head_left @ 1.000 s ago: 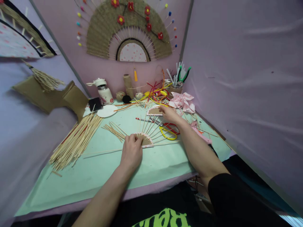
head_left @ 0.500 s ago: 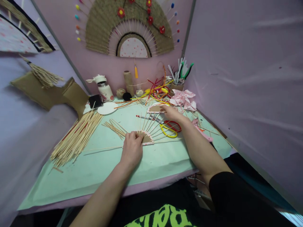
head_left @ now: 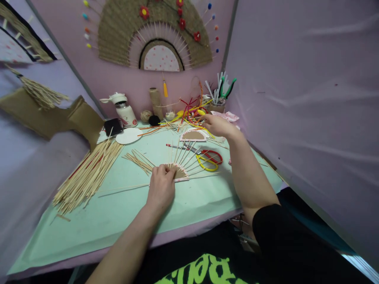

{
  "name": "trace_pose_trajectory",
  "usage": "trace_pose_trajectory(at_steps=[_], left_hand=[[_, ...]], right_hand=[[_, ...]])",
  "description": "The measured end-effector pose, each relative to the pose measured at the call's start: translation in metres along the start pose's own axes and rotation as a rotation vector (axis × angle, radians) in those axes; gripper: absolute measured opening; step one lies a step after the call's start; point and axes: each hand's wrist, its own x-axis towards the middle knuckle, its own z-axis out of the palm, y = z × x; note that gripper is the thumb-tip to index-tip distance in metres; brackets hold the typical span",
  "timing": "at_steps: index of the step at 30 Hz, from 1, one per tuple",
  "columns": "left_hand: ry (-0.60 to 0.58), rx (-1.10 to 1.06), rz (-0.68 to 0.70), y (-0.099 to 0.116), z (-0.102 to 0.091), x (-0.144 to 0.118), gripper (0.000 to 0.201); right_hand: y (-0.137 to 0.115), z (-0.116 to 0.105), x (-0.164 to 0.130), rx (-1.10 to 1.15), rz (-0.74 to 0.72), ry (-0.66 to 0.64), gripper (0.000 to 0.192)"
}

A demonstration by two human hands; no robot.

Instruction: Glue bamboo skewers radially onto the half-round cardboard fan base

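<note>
Nearest on the table [head_left: 118, 232], the left hand [head_left: 162, 185] has fingers bent and drawn together, pinching the left part of the near half-round card [head_left: 180, 172]; whether a stick is pinched too cannot be told. Thin sticks [head_left: 189, 162] fan outward from this card. If that hold slackens, the card could slide, and any poorly fixed stick could turn out of line. Some sticks cross the scissors [head_left: 218, 156]; shifting the scissors could lift or skew them. The right forearm [head_left: 251, 173], if lowered, could snag the stick tips. Beyond lies the far half-round card [head_left: 193, 136]. The right hand [head_left: 217, 124] is extended past it, fingers loosely curved; whether it grips anything cannot be told. A low sweep could drag the tangled pipe cleaners [head_left: 189, 109]. At the back, the jar [head_left: 217, 107] holds upright white sticks [head_left: 209, 90] and green-handled pliers [head_left: 229, 88]; the white bottle [head_left: 126, 113], farther left, hides its contents.
</note>
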Motion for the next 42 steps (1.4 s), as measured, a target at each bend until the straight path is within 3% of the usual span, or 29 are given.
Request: trace_pose_trajectory(at_steps=[4, 12, 26, 42], left_hand=[[-0.001, 0.009, -0.001, 0.000, 0.000, 0.000, 0.032], [0.016, 0.013, 0.016, -0.002, 0.001, 0.000, 0.029], [-0.040, 0.025, -0.023, -0.002, 0.001, 0.000, 0.036], [-0.072, 0.016, -0.026, -0.002, 0.007, 0.001, 0.037]], right_hand=[[-0.009, 0.016, 0.000, -0.036, 0.126, -0.022, 0.040], [0.003, 0.046, 0.002, -0.025, 0.135, -0.110, 0.045], [0.002, 0.063, 0.005, -0.006, 0.100, -0.178, 0.050], [0.000, 0.065, 0.003, -0.012, 0.090, -0.182, 0.053]])
